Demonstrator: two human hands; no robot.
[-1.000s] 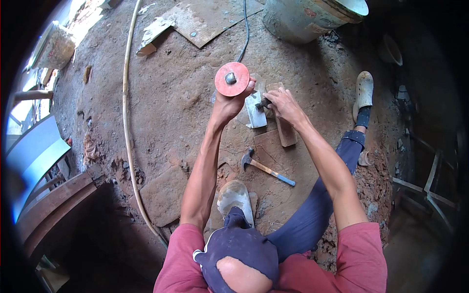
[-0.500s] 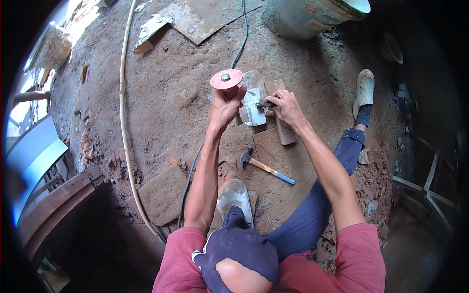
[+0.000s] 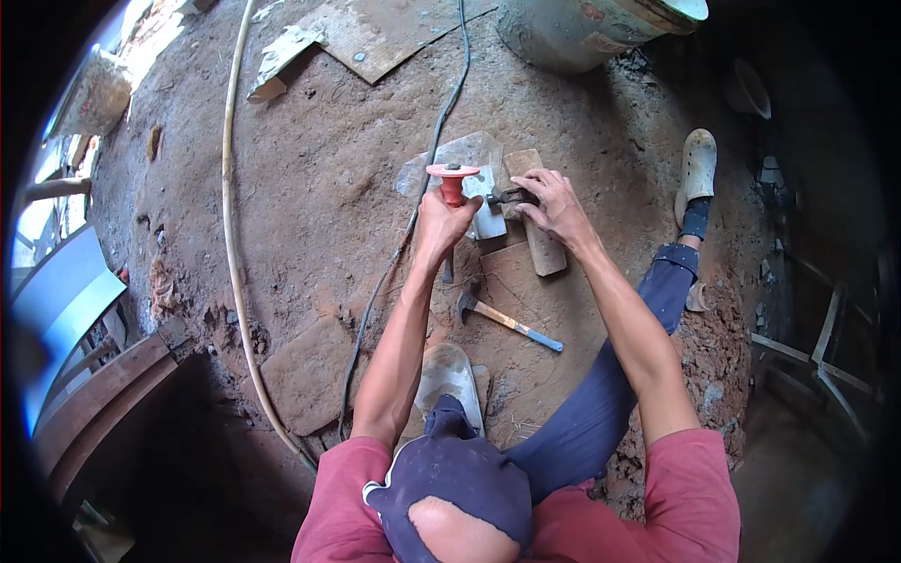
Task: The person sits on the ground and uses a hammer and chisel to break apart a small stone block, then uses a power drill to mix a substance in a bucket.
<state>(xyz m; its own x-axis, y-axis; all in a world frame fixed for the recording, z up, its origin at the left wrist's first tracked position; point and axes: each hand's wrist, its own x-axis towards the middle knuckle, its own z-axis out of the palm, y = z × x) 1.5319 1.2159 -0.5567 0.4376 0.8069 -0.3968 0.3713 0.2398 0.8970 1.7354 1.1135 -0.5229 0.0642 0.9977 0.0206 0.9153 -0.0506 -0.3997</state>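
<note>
My left hand (image 3: 445,223) is wrapped around the red grip of a chisel with a round hand guard (image 3: 452,171). Its flat dark blade (image 3: 448,270) shows below my fist, pointing down toward me. My right hand (image 3: 556,208) pinches a small dark metal piece (image 3: 511,196), whose exact kind I cannot make out. That piece lies over a whitish rectangular block (image 3: 487,208) on the ground. Under my right hand a narrow wooden board (image 3: 544,249) lies lengthwise. A hammer (image 3: 511,324) with a blue-ended wooden handle rests nearer my foot.
A dark cable (image 3: 439,122) runs past my left hand, and a pale hose (image 3: 228,169) curves down the left. Upper right stands a large dirty bucket (image 3: 563,38). A flat sheet (image 3: 375,38) lies at the top. My shoes (image 3: 450,380) stand on the dirt.
The chisel in my left hand has tilted, so its guard now shows nearly edge-on and the blade shows below. My right hand stays at nearly the same spot.
</note>
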